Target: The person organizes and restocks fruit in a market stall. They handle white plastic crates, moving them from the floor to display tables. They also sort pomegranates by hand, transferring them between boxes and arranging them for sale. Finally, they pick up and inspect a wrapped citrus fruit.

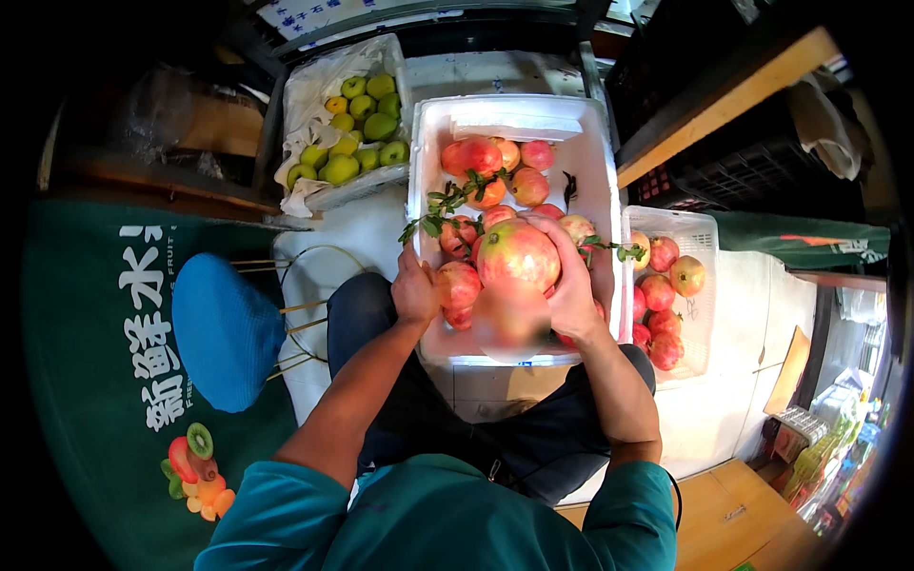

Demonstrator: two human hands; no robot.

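A large red and yellow pomegranate (519, 255) sits in my right hand (571, 295), whose fingers curve round its right side above a white foam box (609, 181). My left hand (416, 290) is at the box's left rim with its fingers curled. What it holds, if anything, is hidden. Right beside its thumb is another red pomegranate (458, 285), and a leafy green twig (433, 225) lies just above its fingertips. More pomegranates (478, 155) fill the box, some with leaves. A blurred patch covers the part just below the large fruit.
A clear plastic crate (703, 328) of pomegranates stands to the right. At the upper left, a cloth-lined box (303, 105) holds green fruit. A blue-covered stool (227, 333) stands left, by a dark green printed sheet (86, 314). A wooden beam (724, 105) slants at the upper right.
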